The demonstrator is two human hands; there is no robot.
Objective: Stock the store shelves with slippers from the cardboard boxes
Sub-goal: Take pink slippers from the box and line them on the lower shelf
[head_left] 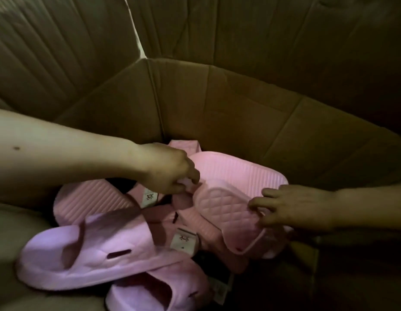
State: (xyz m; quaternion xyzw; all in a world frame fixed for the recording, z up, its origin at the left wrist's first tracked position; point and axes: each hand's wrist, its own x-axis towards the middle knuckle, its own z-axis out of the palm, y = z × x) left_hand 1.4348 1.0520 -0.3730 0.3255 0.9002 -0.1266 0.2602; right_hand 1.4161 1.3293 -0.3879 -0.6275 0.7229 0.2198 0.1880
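The place looks like the stock area of a shop, though little of it shows. A large brown cardboard box (240,104) with creased walls fills the view. Inside it lie many pink slippers (87,250) of one kind, several with white labels (183,241) attached. The light is dim.

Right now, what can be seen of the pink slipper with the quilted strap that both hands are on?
The quilted slipper is pink, of soft foam-like look, with a diamond-quilted strap and a ribbed surface behind it. It lies tilted on top of other pink slippers inside the cardboard box. The left hand pinches its strap edge at one end; the right hand grips the strap's opposite edge.
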